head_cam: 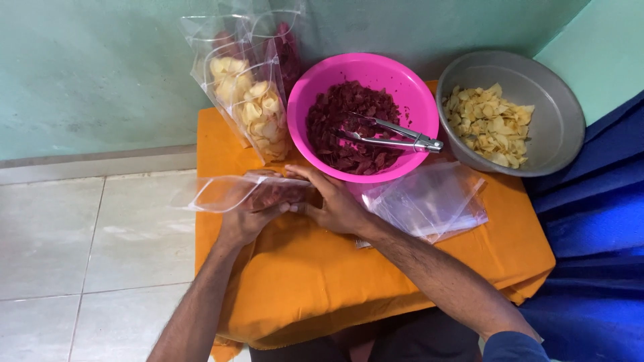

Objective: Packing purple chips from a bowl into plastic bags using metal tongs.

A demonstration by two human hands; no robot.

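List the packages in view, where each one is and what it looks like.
Held bag: clear plastic, reddish chips inside, between both hands, front left.
Filled bags: clear, pale and red chips, leaning at the wall, back left.
Empty bags: clear flat stack on orange cloth, front of pink bowl.

so there's a pink bowl (363, 74) of dark red chips far center on the orange-covered desk (308, 275), metal tongs (396, 137) lying inside it. Right of that, a grey metal bowl (553, 114) of pale yellow chips. Far left, filled clear bags of yellow chips (251, 107) lean on the green wall. A stack of empty clear bags (429, 201) sits near the pink bowl, with blue cloth (597, 234) on the right
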